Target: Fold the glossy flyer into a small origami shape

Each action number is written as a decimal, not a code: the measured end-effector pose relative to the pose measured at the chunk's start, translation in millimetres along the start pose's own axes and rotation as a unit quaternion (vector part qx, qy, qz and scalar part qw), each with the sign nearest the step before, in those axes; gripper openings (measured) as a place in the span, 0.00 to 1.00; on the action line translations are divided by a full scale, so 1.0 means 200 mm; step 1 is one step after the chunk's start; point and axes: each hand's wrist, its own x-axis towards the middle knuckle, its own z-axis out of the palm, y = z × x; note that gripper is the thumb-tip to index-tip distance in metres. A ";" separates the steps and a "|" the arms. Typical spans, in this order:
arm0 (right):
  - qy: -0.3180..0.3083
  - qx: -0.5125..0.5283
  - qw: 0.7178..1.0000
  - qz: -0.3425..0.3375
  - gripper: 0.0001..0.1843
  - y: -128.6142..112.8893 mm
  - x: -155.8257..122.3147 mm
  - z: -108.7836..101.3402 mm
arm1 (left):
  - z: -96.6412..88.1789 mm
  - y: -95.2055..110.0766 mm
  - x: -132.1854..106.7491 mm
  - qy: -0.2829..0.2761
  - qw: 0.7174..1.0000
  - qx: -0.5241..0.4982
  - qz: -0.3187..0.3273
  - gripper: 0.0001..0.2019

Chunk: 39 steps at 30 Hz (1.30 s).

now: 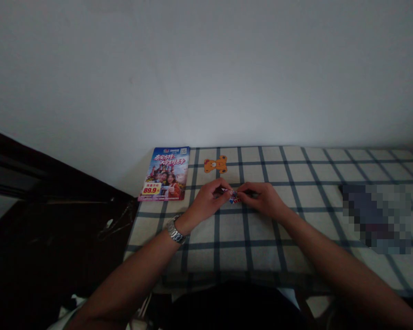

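Observation:
Between my two hands is a small piece of folded printed paper (234,200), coloured blue, red and white. My left hand (209,198), with a metal watch on its wrist, pinches the paper's left side between thumb and fingers. On the other side, my right hand (263,198) is closed in a pinch on the right edge. Fingers cover much of the paper, so its full shape is hidden. Just beyond the hands lies an orange bear-shaped cutout (215,164). A printed flyer (165,176), perhaps the top one of a stack, rests to the left of my left hand.
A checked cloth (261,247) covers the table, which meets a pale wall (227,73) at the back. On the right side lies a dark, pixelated object (375,217). Left of the table edge it is dark, with a thin wire-like item (119,222) there.

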 end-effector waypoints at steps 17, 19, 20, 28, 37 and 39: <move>-0.008 -0.020 1.000 0.017 0.16 0.01 0.00 -0.03 | -0.02 0.00 0.00 0.027 0.995 0.099 0.010 0.08; -0.006 -0.025 0.999 0.021 0.17 0.01 0.00 -0.04 | -0.02 0.00 0.00 0.031 0.995 0.094 0.009 0.08; -0.005 -0.027 0.999 0.023 0.17 0.02 0.00 -0.05 | -0.02 0.00 0.00 0.033 0.995 0.090 0.007 0.08; -0.009 -0.056 0.998 0.004 0.16 0.04 0.00 -0.06 | -0.02 -0.01 -0.01 0.034 0.994 0.101 0.009 0.05; -0.003 -0.053 0.999 -0.008 0.15 0.06 -0.01 -0.06 | -0.01 0.01 -0.01 0.022 0.997 0.075 0.012 0.05; 0.006 -0.048 0.999 -0.012 0.15 0.06 -0.01 -0.06 | -0.01 0.02 -0.01 0.011 0.997 0.075 0.017 0.06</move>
